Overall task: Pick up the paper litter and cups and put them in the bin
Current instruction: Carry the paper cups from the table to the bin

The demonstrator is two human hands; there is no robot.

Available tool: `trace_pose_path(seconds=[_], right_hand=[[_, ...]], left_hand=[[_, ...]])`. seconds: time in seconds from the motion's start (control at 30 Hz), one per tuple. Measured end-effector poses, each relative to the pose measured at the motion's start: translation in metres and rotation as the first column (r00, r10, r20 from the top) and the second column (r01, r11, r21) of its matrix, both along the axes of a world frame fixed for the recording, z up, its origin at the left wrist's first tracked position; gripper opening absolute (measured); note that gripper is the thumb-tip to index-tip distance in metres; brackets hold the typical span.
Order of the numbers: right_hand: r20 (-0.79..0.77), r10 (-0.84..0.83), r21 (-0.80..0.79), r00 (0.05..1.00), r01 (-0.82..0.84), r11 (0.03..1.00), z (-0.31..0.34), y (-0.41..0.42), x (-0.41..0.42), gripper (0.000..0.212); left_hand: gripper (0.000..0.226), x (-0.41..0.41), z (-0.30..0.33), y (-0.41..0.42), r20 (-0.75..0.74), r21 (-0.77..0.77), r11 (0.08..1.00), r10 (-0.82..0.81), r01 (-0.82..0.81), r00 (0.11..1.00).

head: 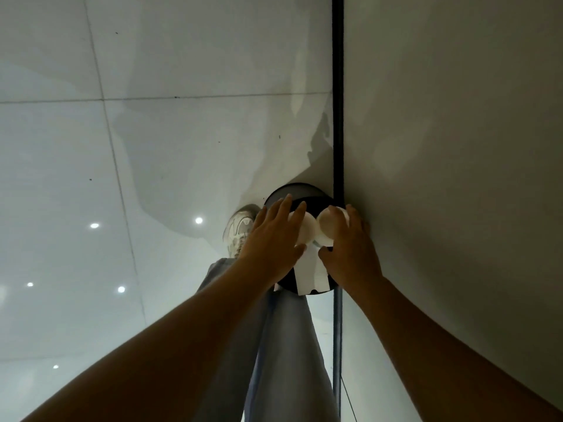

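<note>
I look straight down at a round black bin (297, 190) standing on the floor against the wall. Both my hands hover over its mouth. My left hand (274, 239) holds a white paper cup (307, 231) between its long fingers and thumb. My right hand (350, 245) grips a second white cup (327, 225), its fingers curled round the side. The two cups sit side by side, almost touching. Below the hands a white sheet of paper (310, 271) lies across the bin's near rim; whether a hand holds it I cannot tell.
My white shoe (239, 231) and my leg in light jeans (283, 345) stand just left of the bin. A black strip (337, 117) runs along the foot of the grey wall (457, 147) on the right. Glossy pale floor tiles (91, 178) spread to the left.
</note>
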State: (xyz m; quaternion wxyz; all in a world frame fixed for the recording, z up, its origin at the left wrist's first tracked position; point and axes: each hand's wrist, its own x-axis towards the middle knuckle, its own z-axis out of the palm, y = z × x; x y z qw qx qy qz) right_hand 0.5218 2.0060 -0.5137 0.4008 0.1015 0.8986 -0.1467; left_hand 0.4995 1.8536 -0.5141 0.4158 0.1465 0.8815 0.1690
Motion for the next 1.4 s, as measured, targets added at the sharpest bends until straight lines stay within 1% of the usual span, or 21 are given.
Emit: trace_pose_path(seconds=[0.13,0.23,0.33,0.43,0.53,0.63,0.73,0.87,1.0,1.1,1.23,1.3,1.4], right_hand=[[-0.056,0.086,-0.038,0.995,-0.089,0.995,0.052,-0.017,-0.010,0.071],[-0.083,0.233,-0.073,0.969,-0.239,0.968,0.109,-0.046,-0.029,0.070],[-0.163,0.419,-0.086,0.893,-0.436,0.896,0.179,-0.087,-0.043,0.064],[-0.262,0.549,-0.093,0.794,-0.587,0.804,0.258,-0.135,-0.042,0.059],[-0.312,0.653,-0.102,0.690,-0.708,0.699,0.330,-0.184,-0.017,0.055],[-0.311,0.763,-0.104,0.566,-0.818,0.565,0.381,-0.233,0.025,0.053],[-0.300,0.865,-0.096,0.402,-0.915,0.391,0.423,-0.290,0.072,0.054],[-0.323,0.925,-0.082,0.198,-0.980,0.181,0.468,-0.375,0.138,0.053],[-0.351,0.936,-0.049,-0.015,-0.998,-0.034,0.493,-0.465,0.215,0.053],[-0.342,0.927,-0.030,-0.156,-0.984,-0.177,0.500,-0.532,0.278,0.054],[-0.327,0.906,-0.031,-0.269,-0.955,-0.295,0.504,-0.619,0.358,0.054],[-0.327,0.887,-0.030,-0.326,-0.935,-0.354,0.505,-0.658,0.393,0.054],[-0.323,0.862,-0.048,-0.390,-0.903,-0.427,0.509,-0.712,0.437,0.055]], left_hand=[[0.068,0.005,0.061,-0.038,-0.054,-0.059,0.992,0.106,-0.110,0.993],[0.064,0.013,0.116,-0.069,-0.084,-0.137,0.970,0.192,-0.202,0.978],[0.064,0.029,0.179,-0.096,-0.099,-0.189,0.932,0.296,-0.310,0.950],[0.058,0.055,0.249,-0.126,-0.187,-0.229,0.862,0.418,-0.453,0.889],[0.051,0.101,0.320,-0.156,-0.268,-0.235,0.751,0.560,-0.617,0.784],[0.047,0.158,0.377,-0.189,-0.320,-0.240,0.626,0.671,-0.742,0.669],[0.045,0.222,0.424,-0.227,-0.356,-0.249,0.465,0.772,-0.850,0.527],[0.043,0.311,0.468,-0.278,-0.395,-0.237,0.241,0.861,-0.941,0.320],[0.041,0.398,0.492,-0.334,-0.426,-0.216,0.034,0.896,-0.976,0.125],[0.042,0.462,0.500,-0.385,-0.438,-0.209,-0.077,0.899,-0.975,0.023],[0.041,0.544,0.513,-0.458,-0.471,-0.177,-0.212,0.876,-0.961,-0.106],[0.040,0.582,0.518,-0.488,-0.465,-0.167,-0.270,0.870,-0.948,-0.166],[0.041,0.628,0.521,-0.529,-0.422,-0.195,-0.349,0.874,-0.917,-0.243]])
